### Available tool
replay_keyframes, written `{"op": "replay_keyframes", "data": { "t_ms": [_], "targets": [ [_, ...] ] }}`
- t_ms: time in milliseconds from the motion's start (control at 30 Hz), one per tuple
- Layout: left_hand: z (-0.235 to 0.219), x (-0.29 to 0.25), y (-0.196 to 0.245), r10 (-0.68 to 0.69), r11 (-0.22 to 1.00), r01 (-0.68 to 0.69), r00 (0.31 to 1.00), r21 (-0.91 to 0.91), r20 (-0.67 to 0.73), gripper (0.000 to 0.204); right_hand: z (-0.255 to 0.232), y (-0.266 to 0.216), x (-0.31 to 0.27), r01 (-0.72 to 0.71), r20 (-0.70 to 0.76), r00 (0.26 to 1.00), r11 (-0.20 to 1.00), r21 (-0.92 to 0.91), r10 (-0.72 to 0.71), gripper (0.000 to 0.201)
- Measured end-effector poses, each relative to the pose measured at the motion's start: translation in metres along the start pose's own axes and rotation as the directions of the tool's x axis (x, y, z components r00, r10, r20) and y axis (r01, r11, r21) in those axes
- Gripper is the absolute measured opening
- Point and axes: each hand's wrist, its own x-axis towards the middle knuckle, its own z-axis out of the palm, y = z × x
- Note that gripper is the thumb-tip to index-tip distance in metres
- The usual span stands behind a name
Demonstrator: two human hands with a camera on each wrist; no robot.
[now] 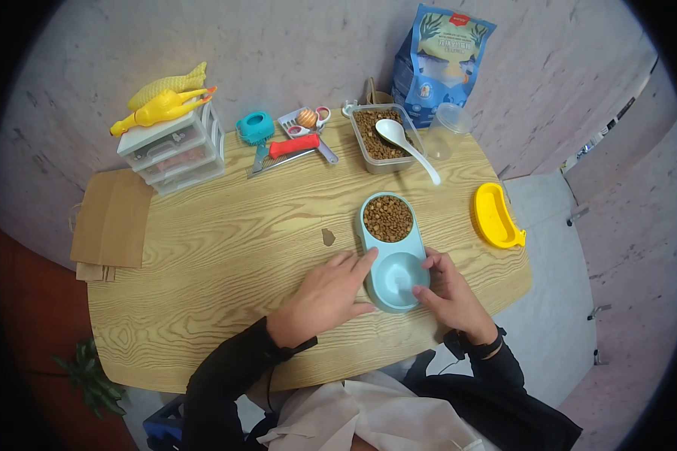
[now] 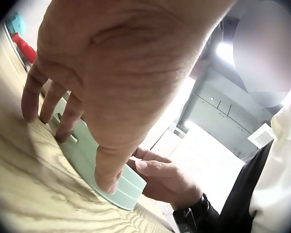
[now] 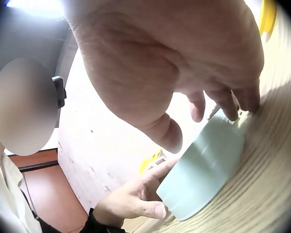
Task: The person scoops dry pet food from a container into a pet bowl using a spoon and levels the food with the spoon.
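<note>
A light blue double pet bowl [image 1: 377, 253] stands on the wooden table in front of me. Its far compartment is filled with brown kibble [image 1: 388, 219]; the near one holds no kibble. My left hand [image 1: 320, 295] lies along the bowl's left side, fingers loosely spread, fingertips right at its wall and thumb by the near end. On the other side is my right hand [image 1: 459, 302], its thumb over the near compartment's rim and its fingers by the outer wall. In the right wrist view that thumb is held away from the fingers, beside the bowl [image 3: 203, 167].
Behind the bowl stands a clear tub [image 1: 387, 167] of kibble with a white spoon [image 1: 410, 146] on it. A blue food bag [image 1: 440, 68], clear cup [image 1: 447, 134], yellow dish [image 1: 494, 216], grooming tools [image 1: 293, 146], drawer box [image 1: 177, 154] and paper bag [image 1: 113, 218] surround it.
</note>
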Motion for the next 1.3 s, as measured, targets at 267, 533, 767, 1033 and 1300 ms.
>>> {"op": "replay_keyframes", "data": {
  "t_ms": [267,533,767,1033,1300],
  "targets": [
    [0.015,0.017,0.008,-0.005,0.998,0.007,1.000,0.068,-0.030,0.093,-0.008,-0.007,-0.001,-0.093,-0.089,0.993,0.971,-0.218,0.075,0.042],
    [0.021,0.031,0.011,-0.004,0.997,0.008,0.998,0.072,-0.055,0.096,-0.025,0.001,0.018,-0.023,-0.074,0.997,0.967,-0.253,0.005,0.032],
    [0.018,0.023,0.006,0.027,0.998,-0.024,0.998,0.053,-0.058,0.094,-0.037,-0.007,0.023,-0.165,-0.053,0.986,0.939,-0.303,0.156,0.027],
    [-0.002,-0.012,-0.011,-0.030,0.999,0.031,0.999,-0.018,0.023,0.081,-0.027,-0.005,0.020,-0.080,-0.070,0.996,0.961,-0.264,0.063,0.028],
    [0.003,-0.021,-0.023,0.097,0.995,-0.096,0.993,0.012,-0.069,0.059,-0.023,-0.002,0.013,-0.138,-0.105,0.988,0.943,-0.303,0.111,0.032]
  ]
}}
